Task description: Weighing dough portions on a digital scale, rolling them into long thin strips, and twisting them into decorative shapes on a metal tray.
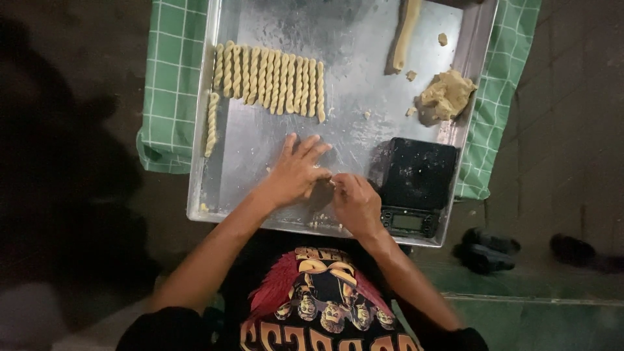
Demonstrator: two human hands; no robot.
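Two hands at the near edge of a metal tray (227, 169): left hand (296, 170) flat, fingers spread, right hand (354, 201) curled, seemingly pinching a small dough piece (332, 182). Rolling step underway. Finished twists (270, 81) along far-left edge; dough lump (447, 95) far right.

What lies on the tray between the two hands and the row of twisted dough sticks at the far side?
Nothing visible does. The left hand and right hand rest on the metal tray, and only bare, floury metal separates them from the row of twisted dough sticks. The black scale and dough lump sit off to the right.
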